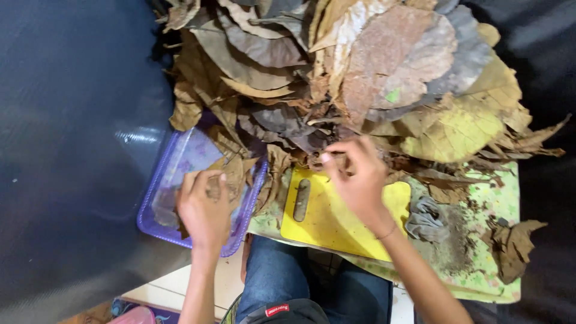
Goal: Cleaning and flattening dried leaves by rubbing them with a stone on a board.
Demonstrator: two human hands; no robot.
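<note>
Both fingertips, left hand (206, 207) and right hand (358, 178), vanish under dry leaves (360, 72).

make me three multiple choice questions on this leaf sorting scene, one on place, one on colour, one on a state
1. Where does the left hand rest?
A. on the grey cloth
B. over the purple tray, on crumpled leaf bits
C. on the person's knee

2. What colour is the cutting board beneath the right hand?
A. yellow
B. red
C. white

3. What state are the leaves in the big pile?
A. fresh, glossy green
B. wet and dripping
C. dry, brown and curled

Answers:
1 B: the left hand's fingers press down on leaf pieces inside the purple tray.
2 A: the board with the slot handle is plainly yellow, lying on a green patterned mat.
3 C: the pile shows brown, grey and yellowed leaves with curled, brittle edges.

The grey cloth lies apart, right of the board, touched by neither hand.
</note>
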